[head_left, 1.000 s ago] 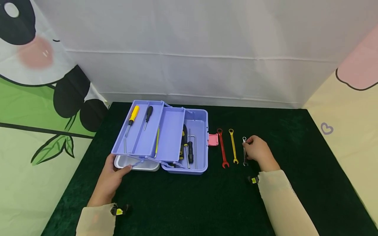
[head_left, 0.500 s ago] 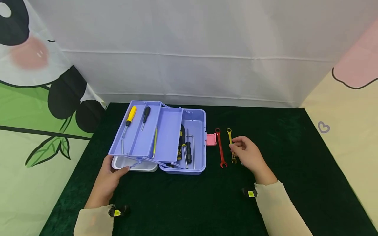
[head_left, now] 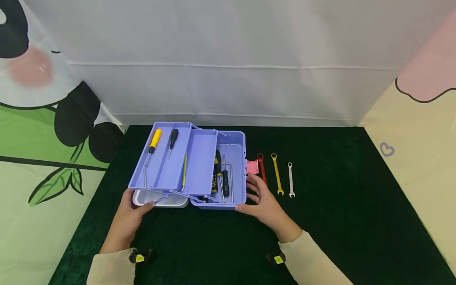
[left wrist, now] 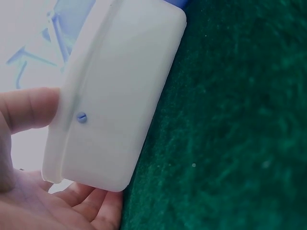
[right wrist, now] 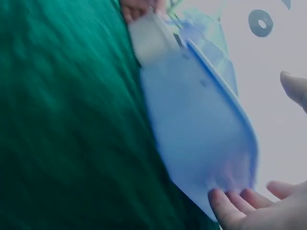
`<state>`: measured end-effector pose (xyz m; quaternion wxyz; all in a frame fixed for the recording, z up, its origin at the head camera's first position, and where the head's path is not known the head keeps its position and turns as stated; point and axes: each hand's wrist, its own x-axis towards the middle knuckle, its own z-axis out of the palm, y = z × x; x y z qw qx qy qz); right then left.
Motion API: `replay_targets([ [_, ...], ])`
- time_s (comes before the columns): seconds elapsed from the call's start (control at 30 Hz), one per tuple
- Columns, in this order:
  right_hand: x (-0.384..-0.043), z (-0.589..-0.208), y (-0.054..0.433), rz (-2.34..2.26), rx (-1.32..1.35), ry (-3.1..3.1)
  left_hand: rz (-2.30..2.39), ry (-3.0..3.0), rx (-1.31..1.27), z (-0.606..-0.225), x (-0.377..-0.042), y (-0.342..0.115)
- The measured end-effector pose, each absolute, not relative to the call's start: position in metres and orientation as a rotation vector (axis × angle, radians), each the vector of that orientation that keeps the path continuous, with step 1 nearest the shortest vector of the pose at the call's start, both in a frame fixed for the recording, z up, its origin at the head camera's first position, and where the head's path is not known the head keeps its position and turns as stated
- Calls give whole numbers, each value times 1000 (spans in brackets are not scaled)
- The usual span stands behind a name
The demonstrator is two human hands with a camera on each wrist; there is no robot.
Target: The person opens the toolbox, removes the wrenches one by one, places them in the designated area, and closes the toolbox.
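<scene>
A purple toolbox [head_left: 218, 207] lies opened out on the dark green cloth, its trays fanned to the left over the white lid [head_left: 174, 201]. My left hand [head_left: 125, 221] grips the lid's left end; in the left wrist view the thumb [left wrist: 36, 106] is on the lid's rim and the fingers [left wrist: 98, 206] curl beneath it. At the toolbox's right end is my right hand [head_left: 268, 208], fingers spread and holding nothing. In the right wrist view its fingertips [right wrist: 218, 197] are right at the purple wall. It partly covers the red wrench [head_left: 261, 164] beside the pink latch [head_left: 252, 166].
To the right of the red wrench lie a yellow wrench [head_left: 276, 174] and a silver wrench [head_left: 291, 180]. In the trays are a yellow-handled screwdriver [head_left: 154, 141] and a black-handled screwdriver [head_left: 173, 138]. Several tools, including a hex key [head_left: 231, 182], lie in the base. A white curtain [head_left: 213, 87] hangs behind.
My right hand has moved left from the silver wrench, past the yellow one, to the toolbox's right end, its fingers spreading. My left hand keeps its grip on the lid. The wrenches remain on the cloth.
</scene>
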<state>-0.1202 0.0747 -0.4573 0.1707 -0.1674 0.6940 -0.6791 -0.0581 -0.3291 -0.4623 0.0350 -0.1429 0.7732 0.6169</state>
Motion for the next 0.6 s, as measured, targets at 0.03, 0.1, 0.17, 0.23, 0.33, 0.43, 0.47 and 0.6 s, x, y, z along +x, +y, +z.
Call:
replay_targets([
  [0.03,-118,-458,72,-1927,-510,1961,1897,2377,-441,-462,-57,-329],
  [0.1,-115,-460,67,-1926,-541,1955,1906,2374,-434,-461,-56,-330],
  [0.17,-112,-462,65,-1916,-540,1967,1919,2367,-428,-460,-55,-329],
  [0.23,-111,-462,65,-1897,-530,1986,1932,2359,-429,-459,-55,-329],
  [0.33,-110,-463,65,-1864,-507,2005,1936,2350,-448,-459,-54,-329],
  [0.43,-111,-464,66,-1874,-490,1992,1939,2345,-440,-459,-54,-329],
  [0.47,-112,-464,66,-1885,-478,1982,1937,2346,-434,-459,-54,-329],
  [0.6,-115,-464,66,-1915,-442,1955,1955,2327,-406,-459,-54,-330],
])
